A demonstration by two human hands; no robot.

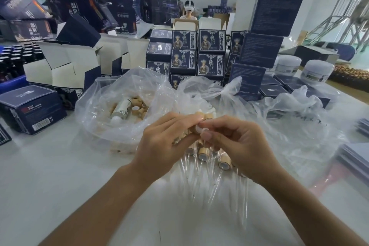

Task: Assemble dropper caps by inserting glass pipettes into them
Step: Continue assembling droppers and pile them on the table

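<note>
Both hands meeting low over the white tabletop (50, 166), just in front of the plastic bags. Left hand (163, 142) curled round several wooden dropper caps (194, 128), fingers (179, 120) wrapped over the top of the bunch. Right hand (237, 142) with thumb and forefinger pinched at the white end of one cap; whether a pipette sits between those fingertips, impossible to tell.

Directly under the hands, a loose cluster of assembled droppers (203, 155) lying on the tabletop, wooden collars toward the hands, clear glass pipettes (194, 183) fanning toward the viewer, faint against the white surface and partly hidden by the wrists.

Just behind the left hand, an open clear plastic bag (95, 110) holding more wooden caps and a white bottle (120, 109) lying on its side. Beside it to the right, a second crumpled plastic bag (219, 94), contents blurred.

Behind the bags, stacked dark blue printed boxes (211, 64), close enough to hem in the work area. Open unfolded cartons (67, 66) to the left, white jars (317, 70) to the right. Another person (188, 12) seated well beyond, wearing a headset.
</note>
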